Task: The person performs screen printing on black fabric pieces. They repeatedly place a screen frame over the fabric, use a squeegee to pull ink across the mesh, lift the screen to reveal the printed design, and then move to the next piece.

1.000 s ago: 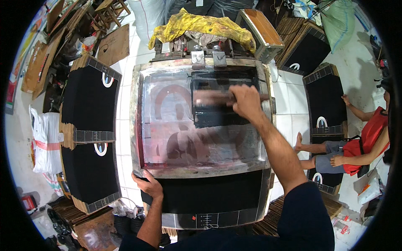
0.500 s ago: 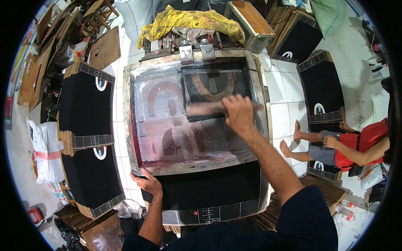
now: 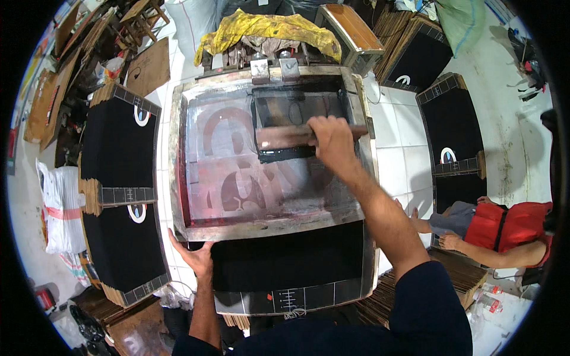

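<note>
A wood-framed printing screen with reddish ink stains lies flat over a black sheet. My right hand grips a long brown squeegee that rests across the dark open mesh panel in the screen's upper right. My left hand presses on the screen frame's near left corner, thumb on top. The black sheet sticks out below the frame and has a white grid strip along its near edge.
Stacks of black printed sheets stand at left and more black sheets at right. A yellow cloth lies behind the screen's hinge clamps. A person in a red top sits on the floor at right.
My right hand has drawn the squeegee down the dark mesh panel toward me, and more of the panel shows above it. My left hand stays on the frame's corner.
</note>
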A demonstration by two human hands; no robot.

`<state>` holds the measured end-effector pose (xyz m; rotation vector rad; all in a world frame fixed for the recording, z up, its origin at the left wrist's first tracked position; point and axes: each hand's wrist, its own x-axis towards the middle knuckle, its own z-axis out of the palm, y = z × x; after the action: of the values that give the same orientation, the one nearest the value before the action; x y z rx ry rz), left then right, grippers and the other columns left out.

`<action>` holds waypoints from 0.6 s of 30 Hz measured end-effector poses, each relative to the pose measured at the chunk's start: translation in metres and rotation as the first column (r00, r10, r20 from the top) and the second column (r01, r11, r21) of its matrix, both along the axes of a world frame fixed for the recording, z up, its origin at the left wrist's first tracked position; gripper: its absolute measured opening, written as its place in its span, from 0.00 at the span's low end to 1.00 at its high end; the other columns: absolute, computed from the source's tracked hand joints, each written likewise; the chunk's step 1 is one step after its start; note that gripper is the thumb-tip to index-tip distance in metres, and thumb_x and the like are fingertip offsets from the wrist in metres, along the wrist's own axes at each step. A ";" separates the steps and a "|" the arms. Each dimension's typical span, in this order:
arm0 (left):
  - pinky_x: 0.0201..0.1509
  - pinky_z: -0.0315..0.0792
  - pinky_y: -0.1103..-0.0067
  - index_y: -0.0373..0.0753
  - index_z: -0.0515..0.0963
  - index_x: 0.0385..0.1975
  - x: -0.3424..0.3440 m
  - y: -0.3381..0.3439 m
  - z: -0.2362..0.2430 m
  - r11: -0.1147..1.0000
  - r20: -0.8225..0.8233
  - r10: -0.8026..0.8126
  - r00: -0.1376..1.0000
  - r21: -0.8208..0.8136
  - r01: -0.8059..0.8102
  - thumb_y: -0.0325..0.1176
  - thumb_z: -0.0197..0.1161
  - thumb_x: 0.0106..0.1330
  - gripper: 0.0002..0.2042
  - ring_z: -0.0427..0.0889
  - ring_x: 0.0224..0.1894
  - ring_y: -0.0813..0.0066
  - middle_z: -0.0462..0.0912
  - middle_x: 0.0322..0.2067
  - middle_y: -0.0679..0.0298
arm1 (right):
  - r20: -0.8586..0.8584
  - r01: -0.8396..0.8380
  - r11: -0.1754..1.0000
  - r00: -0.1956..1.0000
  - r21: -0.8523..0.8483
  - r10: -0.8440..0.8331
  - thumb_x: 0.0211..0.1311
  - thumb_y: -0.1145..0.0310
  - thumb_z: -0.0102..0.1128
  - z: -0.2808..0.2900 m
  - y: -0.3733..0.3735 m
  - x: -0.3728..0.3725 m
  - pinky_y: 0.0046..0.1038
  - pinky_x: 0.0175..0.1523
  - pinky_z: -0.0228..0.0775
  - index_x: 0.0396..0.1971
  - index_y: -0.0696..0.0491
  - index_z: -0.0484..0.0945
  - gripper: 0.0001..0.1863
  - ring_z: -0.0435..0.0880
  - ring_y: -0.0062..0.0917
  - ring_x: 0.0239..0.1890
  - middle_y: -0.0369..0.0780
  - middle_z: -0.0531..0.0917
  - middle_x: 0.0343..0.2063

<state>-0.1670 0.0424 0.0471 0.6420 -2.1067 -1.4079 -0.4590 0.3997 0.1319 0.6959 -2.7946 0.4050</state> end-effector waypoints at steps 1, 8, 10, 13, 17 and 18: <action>0.82 0.47 0.59 0.31 0.48 0.78 0.001 0.001 0.001 0.998 0.059 0.006 0.998 -0.063 -0.003 0.31 0.88 0.42 0.63 0.54 0.78 0.52 0.56 0.75 0.46 | 0.029 -0.020 0.999 0.999 -0.036 0.022 0.47 0.74 0.74 0.004 0.002 -0.009 0.43 0.48 0.68 0.45 0.51 0.80 0.22 0.81 0.41 0.44 0.40 0.83 0.39; 0.82 0.49 0.59 0.33 0.49 0.77 0.005 -0.002 0.005 0.997 0.095 0.040 0.995 -0.074 -0.033 0.32 0.88 0.42 0.62 0.57 0.76 0.52 0.58 0.73 0.46 | 0.183 -0.101 0.995 0.978 0.005 0.099 0.48 0.74 0.74 0.012 0.007 0.000 0.43 0.49 0.67 0.45 0.51 0.80 0.21 0.80 0.40 0.45 0.39 0.84 0.39; 0.80 0.53 0.61 0.35 0.50 0.77 0.004 -0.001 0.004 0.997 0.090 0.037 0.995 -0.064 -0.031 0.33 0.89 0.42 0.62 0.60 0.74 0.53 0.60 0.72 0.47 | 0.174 -0.080 0.997 0.982 0.006 0.078 0.49 0.74 0.75 0.008 0.008 -0.002 0.45 0.49 0.67 0.45 0.52 0.80 0.21 0.81 0.41 0.45 0.41 0.84 0.38; 0.77 0.60 0.64 0.37 0.52 0.76 0.003 0.000 0.005 0.994 0.088 0.027 0.996 -0.107 -0.018 0.34 0.90 0.42 0.61 0.67 0.70 0.55 0.65 0.70 0.47 | 0.090 -0.102 0.995 0.991 -0.007 0.102 0.49 0.73 0.75 0.003 0.008 -0.032 0.47 0.49 0.68 0.45 0.52 0.80 0.22 0.82 0.43 0.44 0.42 0.85 0.38; 0.79 0.57 0.63 0.36 0.52 0.76 0.002 0.001 0.009 0.997 0.091 0.024 0.996 -0.073 -0.017 0.39 0.90 0.40 0.63 0.63 0.72 0.54 0.62 0.71 0.48 | 0.065 -0.075 0.995 0.995 0.060 0.071 0.49 0.67 0.75 -0.002 -0.002 -0.134 0.47 0.53 0.71 0.45 0.51 0.80 0.22 0.84 0.45 0.50 0.44 0.87 0.42; 0.78 0.57 0.63 0.36 0.52 0.76 0.002 0.001 0.009 0.997 0.105 0.024 0.994 -0.077 -0.015 0.39 0.90 0.40 0.63 0.63 0.72 0.55 0.63 0.70 0.48 | 0.124 -0.058 0.985 0.992 0.165 0.037 0.51 0.62 0.76 -0.001 -0.008 -0.166 0.51 0.54 0.72 0.46 0.48 0.84 0.21 0.87 0.42 0.51 0.43 0.89 0.44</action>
<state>-0.1650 0.0433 0.0565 0.7192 -2.2188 -1.3018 -0.6249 0.3916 0.1310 0.8012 -2.9568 0.2273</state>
